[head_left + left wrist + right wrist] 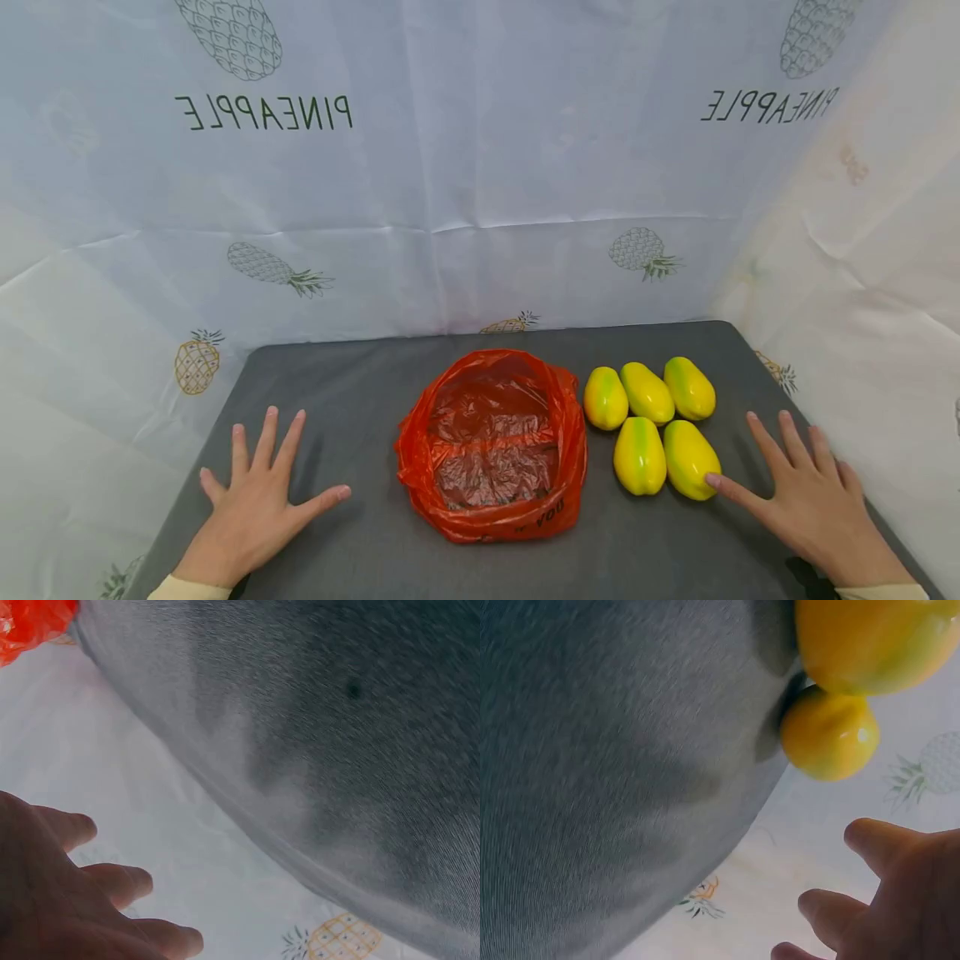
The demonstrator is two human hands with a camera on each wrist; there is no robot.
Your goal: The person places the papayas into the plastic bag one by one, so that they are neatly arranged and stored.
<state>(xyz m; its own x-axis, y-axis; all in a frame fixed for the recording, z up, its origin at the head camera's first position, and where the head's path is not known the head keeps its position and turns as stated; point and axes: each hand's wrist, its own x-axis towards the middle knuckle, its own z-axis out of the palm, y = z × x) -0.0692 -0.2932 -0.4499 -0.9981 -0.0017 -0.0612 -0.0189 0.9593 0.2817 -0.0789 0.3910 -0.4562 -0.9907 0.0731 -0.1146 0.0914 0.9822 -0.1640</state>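
A red plastic bag (491, 529) sits at the middle of the dark table, its mouth spread wide and facing up. Right of it lie several yellow-green papayas (640, 456) in two rows. My left hand (255, 508) hovers over the table's left side with fingers spread, holding nothing. On the right side my right hand (813, 508) is spread likewise, and its thumb tip overlaps the nearest papaya (690, 460) in the head view. In the right wrist view, two papayas (830, 735) show beyond the fingers. A corner of the red bag (30, 626) appears in the left wrist view.
The grey table (337, 392) has rounded far corners. White cloth (465, 167) printed with pineapples hangs behind it and along both sides, close to the table's edges.
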